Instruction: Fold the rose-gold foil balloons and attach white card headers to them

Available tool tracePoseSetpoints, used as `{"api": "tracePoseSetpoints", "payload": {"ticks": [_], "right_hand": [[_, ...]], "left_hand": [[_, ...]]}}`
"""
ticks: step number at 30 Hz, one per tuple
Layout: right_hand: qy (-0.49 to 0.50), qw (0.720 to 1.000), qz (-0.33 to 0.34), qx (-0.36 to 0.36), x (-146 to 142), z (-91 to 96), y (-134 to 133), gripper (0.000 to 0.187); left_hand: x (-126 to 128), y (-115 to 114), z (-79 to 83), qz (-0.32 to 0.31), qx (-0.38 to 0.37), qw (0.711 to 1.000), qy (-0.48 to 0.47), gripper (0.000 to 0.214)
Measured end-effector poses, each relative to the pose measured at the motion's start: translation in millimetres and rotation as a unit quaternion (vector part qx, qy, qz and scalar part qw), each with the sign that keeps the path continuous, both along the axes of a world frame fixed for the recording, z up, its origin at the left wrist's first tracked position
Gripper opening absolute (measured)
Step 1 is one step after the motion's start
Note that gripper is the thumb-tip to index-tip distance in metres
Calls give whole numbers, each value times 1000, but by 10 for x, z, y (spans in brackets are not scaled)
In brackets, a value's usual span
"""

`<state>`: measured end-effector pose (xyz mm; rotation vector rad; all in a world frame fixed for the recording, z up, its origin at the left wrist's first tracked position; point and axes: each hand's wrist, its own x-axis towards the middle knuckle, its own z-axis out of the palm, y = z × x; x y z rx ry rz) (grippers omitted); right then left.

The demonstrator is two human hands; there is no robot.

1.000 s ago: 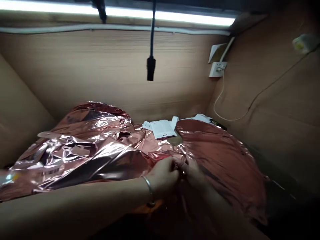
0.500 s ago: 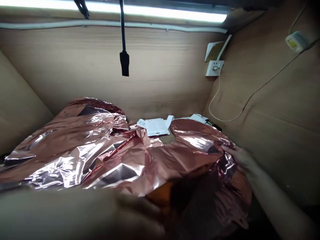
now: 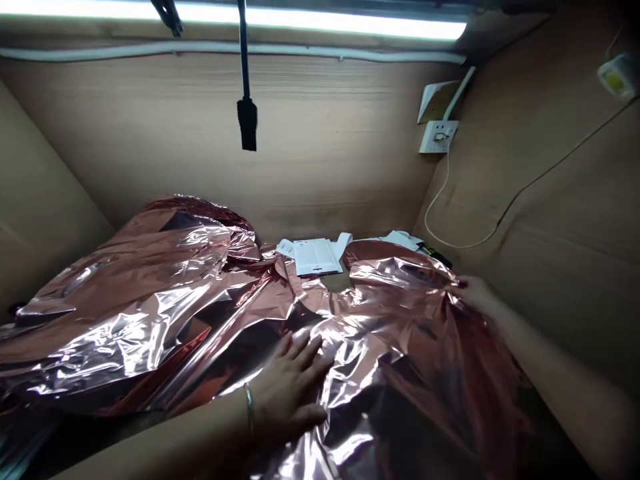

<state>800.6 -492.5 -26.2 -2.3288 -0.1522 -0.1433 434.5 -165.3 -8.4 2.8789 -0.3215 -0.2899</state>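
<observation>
Shiny rose-gold foil sheeting (image 3: 390, 347) is spread in creased folds over the work surface. My left hand (image 3: 293, 387), with a bracelet on its wrist, lies on the foil near the middle front, fingers stretched out. On the right, my right hand (image 3: 473, 293) grips a gathered edge of the foil, its fingers closed and somewhat blurred; creases run out from that grip. Behind the foil a white printed packet (image 3: 318, 257) lies near the back wall, with paper labels beside it.
Wooden panels (image 3: 320, 153) enclose the back and sides. A black cable plug (image 3: 247, 127) hangs at the centre. A wall socket (image 3: 438, 137) with a plugged-in cord sits at the right rear. A tube light (image 3: 325, 23) runs overhead. Foil is heaped at the left.
My left hand has come up from the blurred front edge and now rests flat on the foil. The raised front fold has come down. My right hand still holds the foil at the right.
</observation>
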Motion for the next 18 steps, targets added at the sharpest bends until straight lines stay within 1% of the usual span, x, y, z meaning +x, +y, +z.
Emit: {"api": "tracePoseSetpoints", "payload": {"ticks": [1,3,4,5,6,7,8,9,10,11,12,13,14,16,18], "right_hand": [[-11,999,-17,-38,65,42,29,11],[-40,993,-44,-102,149,114,137,26],[-56,989,-45,-128,154,130,219,35],[-72,985,-33,-150,127,124,317,44],[-89,981,-6,-170,70,94,427,49],[-103,976,34,-187,-14,39,541,50],[-114,969,84,-203,-118,-37,652,49],[-118,959,136,-217,-232,-129,751,46],[-118,949,179,-231,-346,-228,833,44],[-113,941,207,-244,-449,-325,894,47],[-109,935,221,-256,-533,-414,932,51],[-104,931,226,-267,-594,-488,950,56],[-102,929,225,-275,-631,-544,953,60],[-100,927,221,-287,-648,-607,930,64],[-103,925,221,-290,-623,-624,905,65]], "left_hand": [[0,-5,-21,9,-3,1000,-4,82],[-3,-10,-46,29,-10,1000,4,82],[0,-13,-48,40,-14,999,12,81],[11,-18,-39,49,-17,999,15,81],[37,-24,-13,53,-18,998,13,81],[81,-30,32,49,-18,999,7,82],[147,-36,97,39,-19,999,7,81],[239,-42,181,24,-22,999,20,75],[356,-47,278,21,-33,998,51,65],[497,-51,380,23,-48,994,99,55],[659,-54,478,41,-69,984,157,44],[839,-55,566,76,-89,971,210,38],[1034,-54,638,100,-102,959,246,32],[1454,-40,726,139,-113,942,283,24],[1889,-9,744,163,-110,941,274,16]]}}
